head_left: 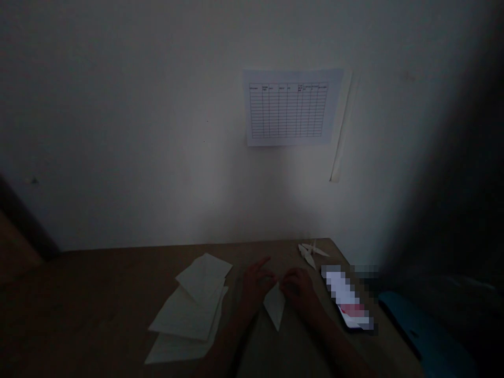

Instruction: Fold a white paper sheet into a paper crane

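Note:
A small sheet of folded white paper [275, 308], shaped like a kite, lies on the table between my two hands with one point toward me. My left hand [255, 281] is at its upper left edge, thumb and a finger closed at the far tip while another finger sticks out. My right hand [297, 286] pinches the upper right side of the same paper with curled fingers. Past my right hand sit small folded paper figures [307, 256], pale and pointed. The dim light hides the exact fingertip contact.
Loose white paper sheets [189, 312] overlap on the table [98, 294] left of my hands. A phone [346, 299] with a lit, blurred screen lies near the right edge. Beyond that edge is a blue object [429, 336]. A printed chart [291, 107] hangs on the wall behind.

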Available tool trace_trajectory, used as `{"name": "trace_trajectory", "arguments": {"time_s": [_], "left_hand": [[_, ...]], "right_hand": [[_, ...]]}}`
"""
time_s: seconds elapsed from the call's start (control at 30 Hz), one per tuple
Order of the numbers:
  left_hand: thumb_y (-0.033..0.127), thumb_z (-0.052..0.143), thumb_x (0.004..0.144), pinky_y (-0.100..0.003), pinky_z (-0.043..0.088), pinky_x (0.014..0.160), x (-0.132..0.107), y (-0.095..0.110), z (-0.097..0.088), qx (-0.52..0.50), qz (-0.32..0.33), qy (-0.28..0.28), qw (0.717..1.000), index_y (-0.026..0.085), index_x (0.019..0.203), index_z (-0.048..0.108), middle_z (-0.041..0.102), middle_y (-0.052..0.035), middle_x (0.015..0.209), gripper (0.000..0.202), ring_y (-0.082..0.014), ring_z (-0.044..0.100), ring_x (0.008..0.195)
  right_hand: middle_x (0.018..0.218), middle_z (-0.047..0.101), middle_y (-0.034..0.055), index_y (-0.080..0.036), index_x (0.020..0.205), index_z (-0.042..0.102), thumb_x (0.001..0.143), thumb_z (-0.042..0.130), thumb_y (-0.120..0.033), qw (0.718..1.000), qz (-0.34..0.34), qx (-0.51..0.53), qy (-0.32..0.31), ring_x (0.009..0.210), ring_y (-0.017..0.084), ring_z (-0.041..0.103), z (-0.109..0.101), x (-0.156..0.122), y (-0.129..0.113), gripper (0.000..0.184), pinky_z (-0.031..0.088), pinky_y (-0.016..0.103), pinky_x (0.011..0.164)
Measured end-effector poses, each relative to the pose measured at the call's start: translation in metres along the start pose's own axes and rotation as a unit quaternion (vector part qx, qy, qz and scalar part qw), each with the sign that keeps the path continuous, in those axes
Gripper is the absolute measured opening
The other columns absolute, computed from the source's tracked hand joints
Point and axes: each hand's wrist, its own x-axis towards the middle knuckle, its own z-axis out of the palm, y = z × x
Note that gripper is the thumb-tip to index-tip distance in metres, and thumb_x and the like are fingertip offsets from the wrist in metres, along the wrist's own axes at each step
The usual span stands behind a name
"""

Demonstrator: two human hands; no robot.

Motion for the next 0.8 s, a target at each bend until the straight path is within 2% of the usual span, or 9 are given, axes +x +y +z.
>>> {"name": "trace_trajectory", "arguments": {"time_s": [0.2,0.33,0.5,0.63,0.8], "left_hand": [[0.026,0.077,0.085,-0.055,0.049,0.113,-0.001,0.000,0.001,-0.010,0.001,0.006,1.000,0.030,0.086,0.080,0.069,-0.0036,0.142,0.005,-0.0284,0.064,0.128],[0.030,0.075,0.086,-0.055,0.049,0.113,0.002,0.002,-0.005,-0.021,-0.005,0.014,1.000,0.027,0.084,0.080,0.068,-0.0060,0.144,0.006,-0.0290,0.065,0.127],[0.035,0.074,0.086,-0.054,0.048,0.114,0.003,0.005,-0.007,-0.008,-0.016,0.039,0.999,0.026,0.086,0.080,0.068,-0.0064,0.143,0.011,-0.0287,0.064,0.127],[0.029,0.076,0.085,-0.052,0.046,0.115,0.004,0.009,-0.008,0.038,-0.033,0.016,0.999,0.027,0.083,0.081,0.068,-0.0047,0.142,0.006,-0.0273,0.063,0.128],[0.030,0.072,0.089,-0.052,0.041,0.119,0.007,0.015,-0.017,0.093,-0.051,-0.009,0.994,0.031,0.096,0.083,0.065,-0.0011,0.147,0.013,-0.0271,0.060,0.133]], "right_hand": [[0.108,0.069,0.0066,-0.026,0.089,0.073,0.084,0.070,-0.016,0.999,-0.031,-0.030,-0.011,0.108,0.027,0.061,0.002,0.001,-0.002,0.011,0.048,0.043,0.097],[0.105,0.069,0.0066,-0.025,0.085,0.073,0.078,0.072,-0.012,0.998,-0.015,-0.061,-0.023,0.106,0.027,0.060,0.003,0.001,-0.001,0.015,0.047,0.041,0.095],[0.108,0.069,0.0069,-0.023,0.086,0.075,0.081,0.071,-0.015,0.996,0.012,-0.077,-0.050,0.108,0.026,0.059,0.002,0.001,-0.002,0.011,0.046,0.040,0.096],[0.109,0.070,0.0071,-0.022,0.086,0.074,0.084,0.070,-0.015,0.994,0.009,-0.095,-0.060,0.110,0.026,0.058,0.000,0.000,-0.002,0.009,0.044,0.041,0.099],[0.110,0.071,0.0073,-0.022,0.094,0.074,0.090,0.061,-0.011,0.989,0.002,-0.135,-0.056,0.109,0.024,0.059,-0.003,0.001,0.003,0.017,0.044,0.040,0.101]]}}
